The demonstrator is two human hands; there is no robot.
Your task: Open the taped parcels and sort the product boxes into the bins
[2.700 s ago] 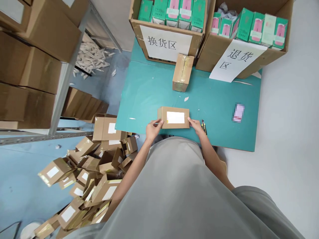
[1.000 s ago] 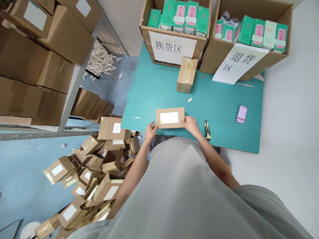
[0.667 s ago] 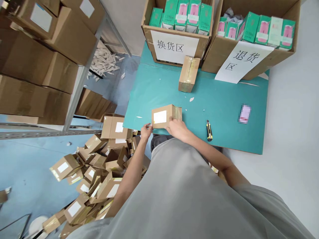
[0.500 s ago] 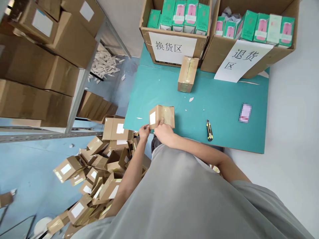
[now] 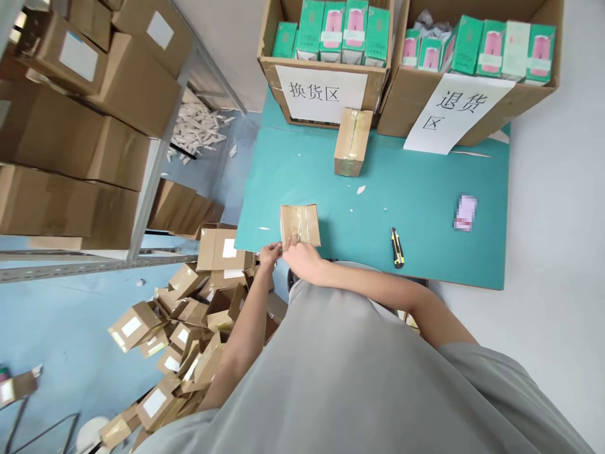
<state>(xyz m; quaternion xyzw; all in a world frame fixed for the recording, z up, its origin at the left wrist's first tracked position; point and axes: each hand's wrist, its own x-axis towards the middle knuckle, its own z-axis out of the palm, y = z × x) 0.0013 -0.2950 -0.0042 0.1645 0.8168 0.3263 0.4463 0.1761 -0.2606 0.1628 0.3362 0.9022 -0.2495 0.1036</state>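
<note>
A small taped cardboard box (image 5: 300, 222) lies at the near left edge of the green table (image 5: 416, 189). My right hand (image 5: 302, 260) grips its near side, fingers bent over the taped top. At the near left corner, my left hand (image 5: 270, 254) is closed in a pinch against the cardboard; its fingertips are partly hidden. Away to the right lies a yellow and black utility knife (image 5: 397, 248), touched by neither hand. Farther back stands another taped cardboard box (image 5: 352, 142).
Two large open cartons, one left (image 5: 283, 94) and one right (image 5: 392, 104), hold green boxes at the table's back. A blurred pink item (image 5: 466, 212) lies at right. Discarded boxes (image 5: 155, 403) cover the floor at left, near a loaded shelf (image 5: 151, 183).
The small box has turned and shifted slightly left, so its white label no longer shows. Both hands have moved a little left with it.
</note>
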